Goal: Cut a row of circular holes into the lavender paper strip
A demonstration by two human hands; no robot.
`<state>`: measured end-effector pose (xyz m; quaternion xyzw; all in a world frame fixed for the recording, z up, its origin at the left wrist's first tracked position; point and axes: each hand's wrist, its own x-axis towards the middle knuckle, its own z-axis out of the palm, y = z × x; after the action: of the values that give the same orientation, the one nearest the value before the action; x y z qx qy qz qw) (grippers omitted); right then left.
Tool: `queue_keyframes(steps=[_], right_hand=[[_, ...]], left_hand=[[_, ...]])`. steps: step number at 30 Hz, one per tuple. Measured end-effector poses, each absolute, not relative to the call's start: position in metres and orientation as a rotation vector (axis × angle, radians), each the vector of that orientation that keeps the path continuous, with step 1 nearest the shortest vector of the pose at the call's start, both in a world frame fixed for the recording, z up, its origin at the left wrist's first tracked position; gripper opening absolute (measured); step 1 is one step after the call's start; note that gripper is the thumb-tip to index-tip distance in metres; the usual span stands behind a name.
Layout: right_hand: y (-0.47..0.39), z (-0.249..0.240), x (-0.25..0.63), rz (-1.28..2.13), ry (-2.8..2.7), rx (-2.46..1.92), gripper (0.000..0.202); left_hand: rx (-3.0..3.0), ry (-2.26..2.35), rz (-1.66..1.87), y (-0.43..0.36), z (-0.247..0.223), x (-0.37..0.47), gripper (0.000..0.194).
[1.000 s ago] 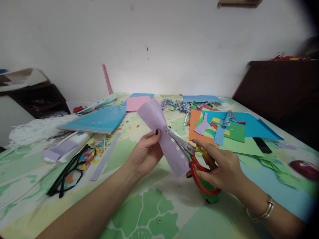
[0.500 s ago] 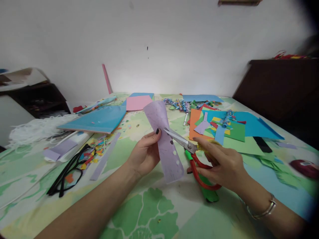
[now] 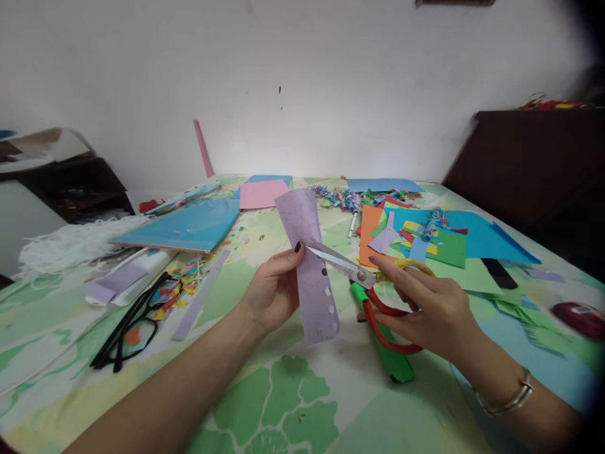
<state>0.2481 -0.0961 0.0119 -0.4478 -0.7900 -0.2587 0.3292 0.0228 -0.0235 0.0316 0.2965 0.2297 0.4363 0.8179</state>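
Note:
Between thumb and fingers, my left hand pinches a curved purple paper strip upright over the table. Several small holes run down the strip's right edge below the thumb. My right hand is wrapped round the handles of scissors, one handle red and one yellow. The blades are parted a little and reach the strip's right edge just beside my left thumb. Below the scissors lies a bright green tool-like object, partly covered by the red handle.
Black glasses, paper scraps and a blue folder lie at left. Coloured paper sheets and a black phone-like object are at right. Curled paper pieces sit at the back. A green-patterned cloth covers the table.
The strip has turned slightly, its lower end swinging left, so the edge holes show differently. My right hand and the scissors have shifted a little to the right.

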Motion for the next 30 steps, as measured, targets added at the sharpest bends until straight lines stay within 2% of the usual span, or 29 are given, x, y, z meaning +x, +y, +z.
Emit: queue_keyframes(steps=[8,16,30], right_hand=[[-0.0966,0.0171,0.2484,-0.765,-2.046,-1.141,0.048],[-0.0947,0.0169,0.2523,-0.47,-2.07,-1.098,0.054],[-0.0942,0.0165,0.2502,-0.47,-2.137,-1.064,0.054]], left_hand=[[0.644,0.495,0.902,-0.0211,0.0309,0.0216,0.011],[0.662,0.485,0.881,-0.0194,0.0318,0.0178,0.018],[0.673,0.489,0.902,-0.0173,0.0392,0.0201,0.017]])
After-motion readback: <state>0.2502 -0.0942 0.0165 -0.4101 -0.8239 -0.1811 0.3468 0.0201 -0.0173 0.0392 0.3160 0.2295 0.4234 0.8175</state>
